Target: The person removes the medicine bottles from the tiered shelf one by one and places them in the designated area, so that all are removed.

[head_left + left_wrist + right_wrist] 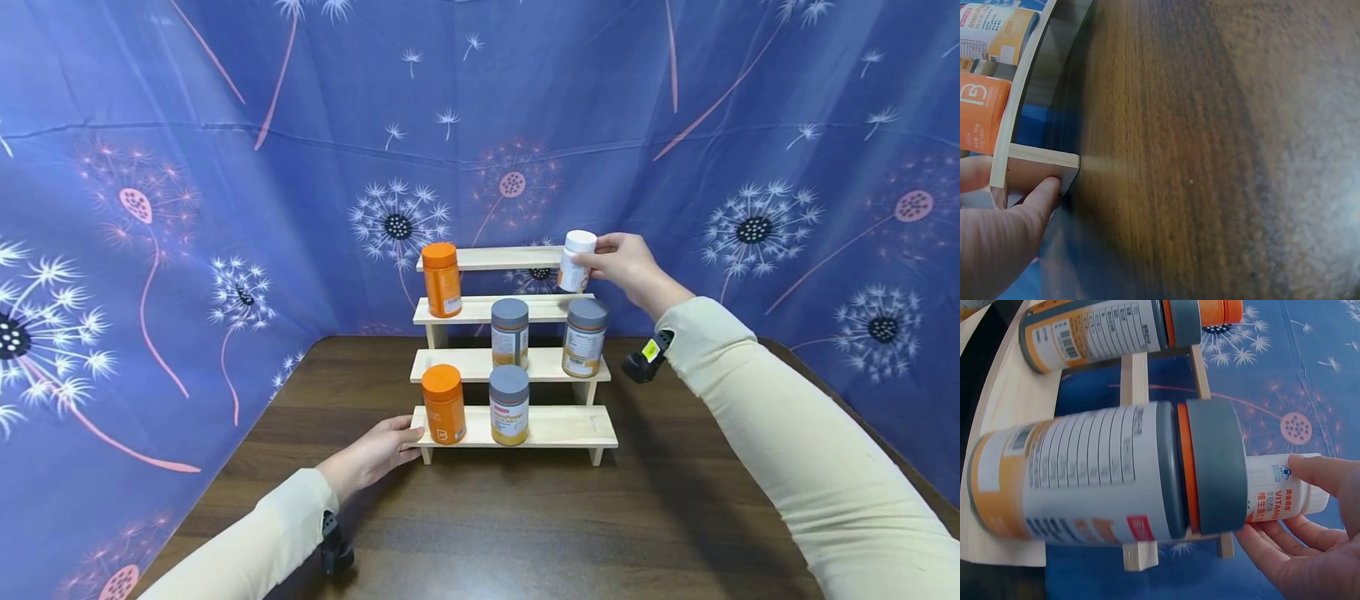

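Note:
A white vitamin bottle (pixel 576 262) with a white cap is pinched between the thumb and fingers of my right hand (pixel 624 265), at the right end of the third tier of a stepped wooden rack (pixel 513 258). Whether its base touches that tier is unclear. In the right wrist view a grey-lidded bottle (pixel 1104 475) partly hides the white bottle (pixel 1275 487). My left hand (pixel 378 454) grips the left end of the rack's lowest shelf, thumb above and a finger against the wooden leg (pixel 1044 164). Beside it stands an orange bottle (pixel 444 404).
On the lowest shelf is another grey-lidded bottle (pixel 509 406). The second tier bears two more, one in the middle (pixel 510 333) and one at the right (pixel 583 337). An orange bottle (pixel 442 281) stands at the third tier's left. Behind the brown table (pixel 525 525) hangs a blue dandelion cloth (pixel 300 208).

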`<state>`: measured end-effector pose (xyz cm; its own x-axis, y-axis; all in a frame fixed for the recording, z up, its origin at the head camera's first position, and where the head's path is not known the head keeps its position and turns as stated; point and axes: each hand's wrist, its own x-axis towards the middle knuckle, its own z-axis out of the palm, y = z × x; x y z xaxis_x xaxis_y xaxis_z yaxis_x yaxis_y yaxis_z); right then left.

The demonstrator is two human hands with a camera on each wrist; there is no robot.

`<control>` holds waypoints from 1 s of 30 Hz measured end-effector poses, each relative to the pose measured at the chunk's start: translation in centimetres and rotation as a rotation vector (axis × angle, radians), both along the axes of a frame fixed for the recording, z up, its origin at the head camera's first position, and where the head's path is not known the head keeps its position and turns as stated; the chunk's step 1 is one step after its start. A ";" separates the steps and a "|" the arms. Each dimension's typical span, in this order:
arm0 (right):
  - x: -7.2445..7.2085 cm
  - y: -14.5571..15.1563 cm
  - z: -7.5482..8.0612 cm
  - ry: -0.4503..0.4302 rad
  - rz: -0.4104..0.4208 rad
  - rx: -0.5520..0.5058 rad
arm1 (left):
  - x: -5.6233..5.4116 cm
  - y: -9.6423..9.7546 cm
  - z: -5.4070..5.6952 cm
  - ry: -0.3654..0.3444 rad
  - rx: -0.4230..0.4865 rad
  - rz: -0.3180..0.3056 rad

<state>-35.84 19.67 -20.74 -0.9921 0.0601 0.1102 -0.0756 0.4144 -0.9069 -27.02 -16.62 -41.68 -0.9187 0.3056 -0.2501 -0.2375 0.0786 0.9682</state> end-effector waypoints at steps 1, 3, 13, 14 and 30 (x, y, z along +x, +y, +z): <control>0.0 0.1 0.0 -0.002 0.001 -0.005 | 0.0 -0.1 -0.1 -0.002 0.003 -0.002; -0.1 0.4 0.0 0.000 0.001 -0.027 | 0.0 -0.3 -0.2 -0.001 0.011 -0.011; -0.1 2.2 -0.8 0.010 -0.033 -0.021 | 0.1 -0.3 -0.4 0.028 0.006 -0.024; -0.1 2.3 -0.9 0.010 -0.028 -0.024 | 0.1 -0.3 -0.4 0.029 0.001 -0.019; -0.1 4.9 -3.0 0.002 -0.069 0.013 | 0.3 -0.3 -0.5 0.057 -0.008 -0.044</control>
<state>-35.94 24.56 -23.76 -0.9854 0.1272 0.1135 -0.0483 0.4306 -0.9013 -26.75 -16.95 -42.21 -0.9175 0.3437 -0.2000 -0.1777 0.0956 0.9794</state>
